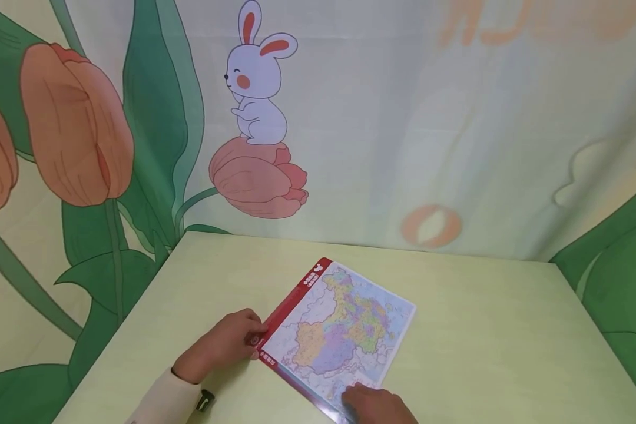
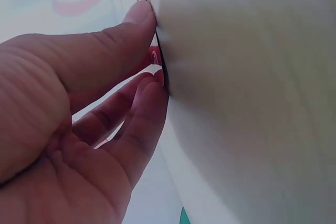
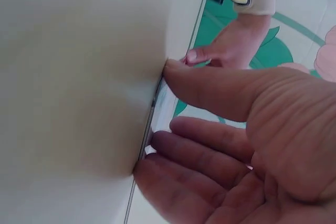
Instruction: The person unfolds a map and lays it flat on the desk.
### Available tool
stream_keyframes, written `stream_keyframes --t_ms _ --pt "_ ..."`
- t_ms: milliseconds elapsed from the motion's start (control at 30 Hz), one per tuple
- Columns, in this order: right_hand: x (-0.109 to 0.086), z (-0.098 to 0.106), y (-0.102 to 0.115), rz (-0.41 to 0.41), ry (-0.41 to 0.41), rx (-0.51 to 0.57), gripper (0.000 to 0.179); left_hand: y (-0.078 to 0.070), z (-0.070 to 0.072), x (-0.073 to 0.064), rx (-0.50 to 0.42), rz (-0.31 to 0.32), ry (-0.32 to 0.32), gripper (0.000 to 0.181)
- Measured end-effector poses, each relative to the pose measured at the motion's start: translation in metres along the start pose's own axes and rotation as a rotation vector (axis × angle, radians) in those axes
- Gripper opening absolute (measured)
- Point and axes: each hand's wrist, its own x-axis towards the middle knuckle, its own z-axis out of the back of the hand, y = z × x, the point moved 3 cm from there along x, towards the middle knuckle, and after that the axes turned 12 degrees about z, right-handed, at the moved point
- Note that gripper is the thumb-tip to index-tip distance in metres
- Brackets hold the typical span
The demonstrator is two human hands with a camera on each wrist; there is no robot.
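Map (image 1: 339,330) is laid askew on counter (image 1: 509,341). Red-banded corner is pinched by left hand (image 1: 228,341); near end is touched by right hand (image 1: 378,406), grip closure can't be told. Probably held at 2 spots for steadying.

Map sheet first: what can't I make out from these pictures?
Near corner of the map sheet: head view, hidden by the right hand and the bottom edge.
The sheet's fine print: head view, too small to read.
The right wrist: head view, cut off by the bottom edge.
Whether the right hand pinches the sheet: right wrist view, its fingers obscure the contact.
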Motion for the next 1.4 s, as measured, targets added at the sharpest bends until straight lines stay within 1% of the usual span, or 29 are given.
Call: stream_keyframes --t_ms 167,400,700,867,1000,1233,1333,1400 --pt "-0.007 0.009 -0.008 -0.067 -0.019 0.046 0.068 -0.003 -0.002 -0.006 -0.003 -0.005 0.016 0.055" --pt "-0.012 0.017 -0.023 -0.083 -0.031 0.083 0.04 -0.01 -0.006 -0.015 -0.015 -0.011 0.036 0.051" --pt "-0.02 0.024 -0.041 -0.131 -0.045 0.09 0.038 -0.016 -0.016 -0.021 -0.063 -0.007 0.075 0.047" --pt "-0.023 0.03 -0.049 -0.202 -0.052 0.081 0.039 -0.024 -0.019 -0.026 -0.083 -0.019 0.088 0.047" --pt "-0.024 0.034 -0.052 -0.252 -0.067 0.09 0.041 -0.029 -0.021 -0.029 -0.092 -0.017 0.088 0.046" --pt "-0.025 0.037 -0.056 -0.333 -0.063 0.116 0.045 -0.033 -0.023 -0.031 -0.108 -0.016 0.098 0.046" --pt "-0.026 0.038 -0.058 -0.327 -0.076 0.114 0.045 -0.033 -0.024 -0.032 -0.115 -0.025 0.097 0.046" --pt "-0.027 0.039 -0.06 -0.301 -0.089 0.103 0.045 -0.033 -0.025 -0.032 -0.12 -0.029 0.094 0.046"
